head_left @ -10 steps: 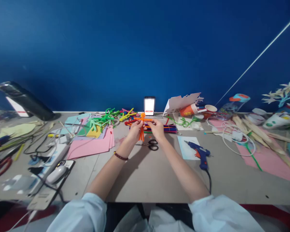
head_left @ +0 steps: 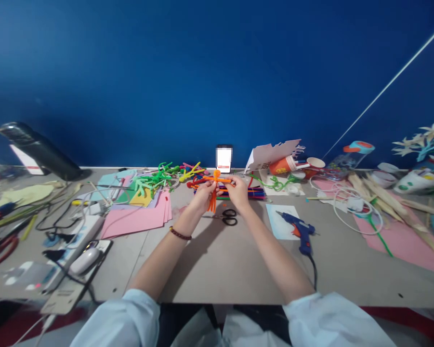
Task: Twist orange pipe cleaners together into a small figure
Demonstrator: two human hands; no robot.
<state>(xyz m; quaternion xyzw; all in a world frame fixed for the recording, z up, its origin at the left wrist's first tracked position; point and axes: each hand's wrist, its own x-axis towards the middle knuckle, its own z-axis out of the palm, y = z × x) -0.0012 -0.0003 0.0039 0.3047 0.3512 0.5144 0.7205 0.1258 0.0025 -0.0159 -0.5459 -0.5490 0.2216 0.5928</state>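
- Now your left hand (head_left: 203, 195) has crept slightly toward the table's far edge, fingers pinched on the orange pipe-cleaner figure (head_left: 214, 189), which hangs above the table's middle.
- Its round head sits a touch farther right than before.
- Your right hand (head_left: 238, 192) grips the figure's arm; the scissors (head_left: 227, 218) lie untouched below.

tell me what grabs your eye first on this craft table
An orange pipe-cleaner stick figure held up mid-table between the left hand and right hand. Black-handled scissors lie just below it, and a blue glue gun rests to the right.
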